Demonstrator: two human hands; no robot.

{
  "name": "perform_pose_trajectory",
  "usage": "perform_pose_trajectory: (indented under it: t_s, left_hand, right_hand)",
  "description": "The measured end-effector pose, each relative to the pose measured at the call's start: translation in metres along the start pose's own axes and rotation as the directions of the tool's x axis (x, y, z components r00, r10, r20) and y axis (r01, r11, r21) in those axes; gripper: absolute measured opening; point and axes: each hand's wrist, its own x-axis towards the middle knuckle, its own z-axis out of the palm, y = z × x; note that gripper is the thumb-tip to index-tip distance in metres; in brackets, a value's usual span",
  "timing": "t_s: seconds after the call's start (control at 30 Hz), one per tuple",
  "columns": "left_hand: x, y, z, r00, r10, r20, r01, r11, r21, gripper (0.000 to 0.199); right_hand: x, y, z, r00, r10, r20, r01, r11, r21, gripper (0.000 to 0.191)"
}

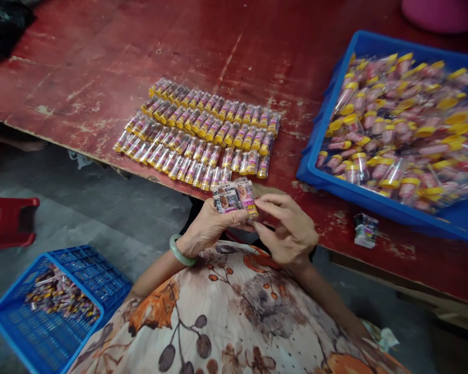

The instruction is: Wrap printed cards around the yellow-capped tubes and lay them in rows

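Observation:
My left hand [206, 226], with a green bangle on the wrist, grips a small stack of printed cards [226, 201] in front of my body, thumb across the front. One printed card [246, 197] with pink and yellow lettering stands out at the stack's right side. My right hand [288, 228] is closed in a loose pinch at that card's right edge, index fingertip touching it and thumb just below. Just beyond the hands, clear tubes with yellow caps [203, 122] lie in several slanted rows on the red table [113, 47].
A blue tray [310, 169] heaped with yellow-capped tubes stands at right. Another small stack of cards [365, 230] lies near the table edge. On the floor at left are a blue basket [105, 275] holding more pieces and a red stool [10, 223]. A pink container [440, 13] sits far right.

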Motion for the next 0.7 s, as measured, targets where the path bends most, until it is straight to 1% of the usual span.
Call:
perform_pose_trajectory:
  t_s: [0.07,0.1,0.2,0.27,0.33,0.4,0.47,0.53,0.6,0.63,0.7]
  left_hand:
    - [0.0,0.003,-0.002,1.0,-0.016,0.019,0.015,0.999,0.043,0.032]
    - [-0.001,0.005,-0.002,0.999,-0.023,0.026,0.021,0.998,0.062,0.032]
    - [-0.002,0.008,-0.003,0.999,-0.026,0.029,0.023,0.995,0.092,0.033]
    - [-0.003,0.01,-0.003,1.0,-0.016,0.022,0.014,0.994,0.106,0.033]
    - [-0.004,0.01,-0.004,1.0,0.001,0.008,-0.002,0.993,0.121,0.032]
    - [-0.006,0.011,-0.007,1.0,0.02,-0.015,-0.018,0.993,0.119,0.03]
    - [-0.008,0.012,-0.014,0.998,0.034,-0.05,-0.029,0.994,0.101,0.031]
    - [-0.01,0.013,-0.024,0.994,0.049,-0.093,-0.042,0.996,0.078,0.035]
    - [-0.012,0.016,-0.038,0.984,0.083,-0.16,-0.078,0.996,0.038,0.039]
    - [-0.013,0.018,-0.045,0.971,0.109,-0.211,-0.11,0.994,0.008,0.041]
    - [-0.017,0.022,-0.059,0.931,0.162,-0.328,-0.187,0.981,-0.045,0.046]
  right_hand:
    - [0.002,0.003,-0.006,0.988,0.137,0.073,-0.145,0.982,0.124,0.037]
    - [0.003,0.005,-0.007,0.973,0.214,0.083,-0.227,0.953,0.203,0.034]
    - [0.008,0.011,-0.004,0.899,0.427,0.096,-0.427,0.807,0.407,0.028]
    - [0.013,0.013,0.002,0.85,0.508,0.143,-0.512,0.728,0.455,0.03]
    - [0.021,0.014,0.01,0.821,0.534,0.202,-0.563,0.696,0.445,0.032]
    - [0.029,0.012,0.018,0.803,0.542,0.248,-0.594,0.692,0.411,0.036]
    - [0.038,0.009,0.027,0.788,0.548,0.28,-0.615,0.688,0.385,0.036]
    - [0.048,0.008,0.04,0.778,0.548,0.306,-0.628,0.674,0.389,0.036]
    - [0.062,0.008,0.058,0.773,0.55,0.315,-0.634,0.649,0.421,0.037]
    - [0.071,0.009,0.069,0.772,0.554,0.312,-0.634,0.633,0.444,0.037]
    - [0.094,0.011,0.099,0.767,0.561,0.311,-0.636,0.602,0.482,0.036]
